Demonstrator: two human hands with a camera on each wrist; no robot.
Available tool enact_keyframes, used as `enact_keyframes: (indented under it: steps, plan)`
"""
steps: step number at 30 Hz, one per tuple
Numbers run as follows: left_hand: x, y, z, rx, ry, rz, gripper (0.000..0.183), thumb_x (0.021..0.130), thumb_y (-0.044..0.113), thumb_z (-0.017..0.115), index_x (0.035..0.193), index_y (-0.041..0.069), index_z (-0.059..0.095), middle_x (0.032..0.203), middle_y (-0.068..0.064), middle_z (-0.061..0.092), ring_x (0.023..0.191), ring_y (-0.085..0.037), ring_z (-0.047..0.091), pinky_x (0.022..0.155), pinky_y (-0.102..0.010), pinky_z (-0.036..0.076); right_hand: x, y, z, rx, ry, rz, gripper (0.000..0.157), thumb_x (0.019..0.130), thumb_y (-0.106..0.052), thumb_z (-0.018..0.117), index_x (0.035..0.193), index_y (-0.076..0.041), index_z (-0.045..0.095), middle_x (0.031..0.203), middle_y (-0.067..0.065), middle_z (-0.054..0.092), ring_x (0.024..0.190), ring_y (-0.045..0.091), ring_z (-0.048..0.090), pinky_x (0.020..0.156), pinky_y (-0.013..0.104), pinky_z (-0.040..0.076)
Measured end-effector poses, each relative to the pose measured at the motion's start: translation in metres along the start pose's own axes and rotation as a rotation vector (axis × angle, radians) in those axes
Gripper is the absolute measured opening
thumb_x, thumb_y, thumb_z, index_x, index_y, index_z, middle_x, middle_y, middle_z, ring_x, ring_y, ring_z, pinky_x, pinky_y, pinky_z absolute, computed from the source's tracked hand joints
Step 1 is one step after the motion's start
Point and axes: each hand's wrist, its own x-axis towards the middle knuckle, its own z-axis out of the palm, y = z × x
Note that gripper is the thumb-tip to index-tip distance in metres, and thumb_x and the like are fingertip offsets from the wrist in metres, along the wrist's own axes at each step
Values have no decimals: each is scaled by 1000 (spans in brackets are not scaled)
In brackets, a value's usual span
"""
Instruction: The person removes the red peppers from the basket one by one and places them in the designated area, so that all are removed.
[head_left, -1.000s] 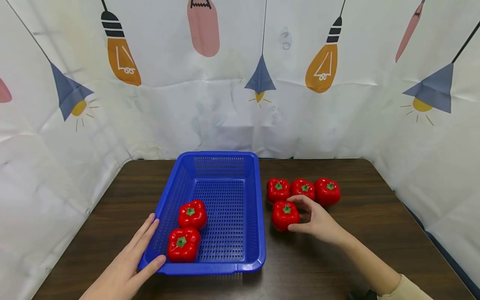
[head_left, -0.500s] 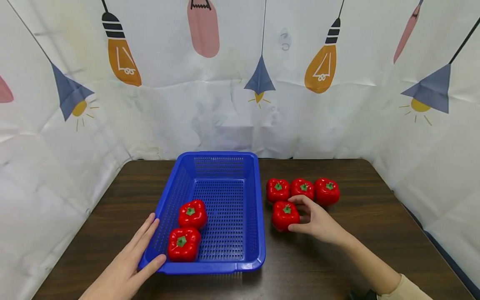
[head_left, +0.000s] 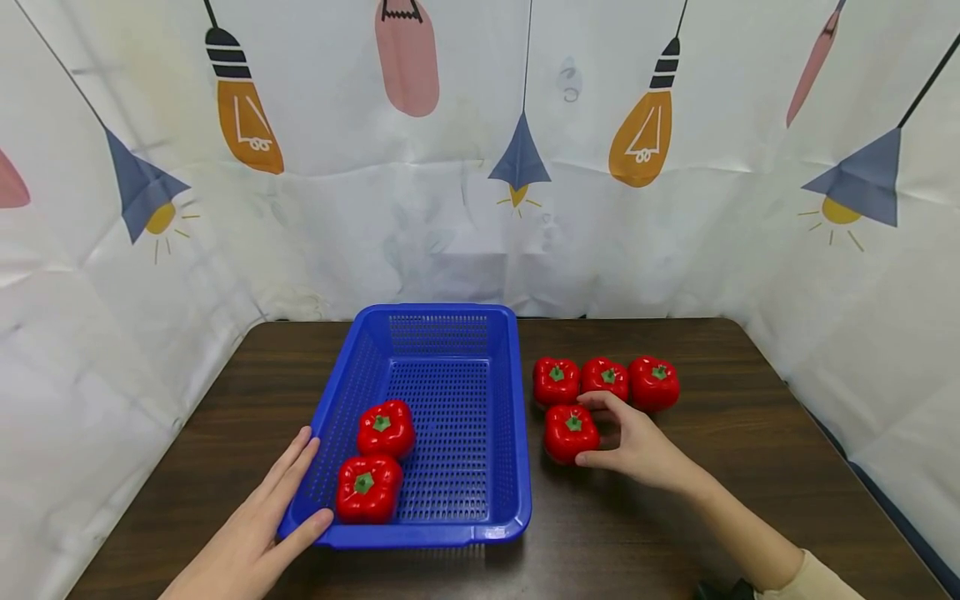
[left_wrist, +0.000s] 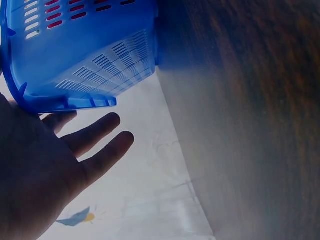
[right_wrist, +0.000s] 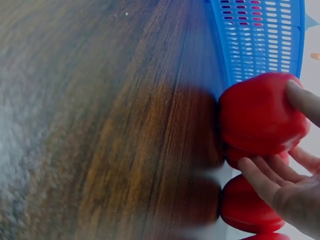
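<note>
My right hand (head_left: 647, 446) grips a red bell pepper (head_left: 562, 435) by its right side, thumb in front and fingers behind. This pepper (right_wrist: 262, 112) stands on the table in the right wrist view, the thumb on its upper part. Right behind it in the head view are more red bell peppers: one at left (head_left: 556, 381), one in the middle (head_left: 604, 377) and one at right (head_left: 654, 384). My left hand (head_left: 251, 529) lies with straight, spread fingers at the near left corner of a blue plastic basket (head_left: 521, 433); in the left wrist view its fingers (left_wrist: 102, 132) extend below the rim.
Inside the basket, two red bell peppers sit along the left side, one farther back (head_left: 386, 429) and one nearer (head_left: 368, 490). The dark wooden table (head_left: 750, 467) ends at a white curtain (head_left: 465, 233) printed with lamps and bulbs.
</note>
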Motion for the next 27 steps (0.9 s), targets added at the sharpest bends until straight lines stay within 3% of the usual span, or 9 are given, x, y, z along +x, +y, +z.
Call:
enact_keyframes:
  steps: [11,27]
  plan:
    - [0,-1,1,3,-7,-12,85,96,27,73,165,16,24,169,-7,19,149,5,12,104,-1,11,-2,1,-1,-24,-9,-42,66,84,-24,88,139,-14,53,133,4,60,118,26,60,89,31,56]
    - [0,-1,1,6,-9,-15,86,96,27,74,165,16,24,169,-6,19,149,6,11,104,0,11,1,-1,4,-133,74,-99,67,81,-23,90,137,-13,55,130,-1,63,110,17,63,91,34,56]
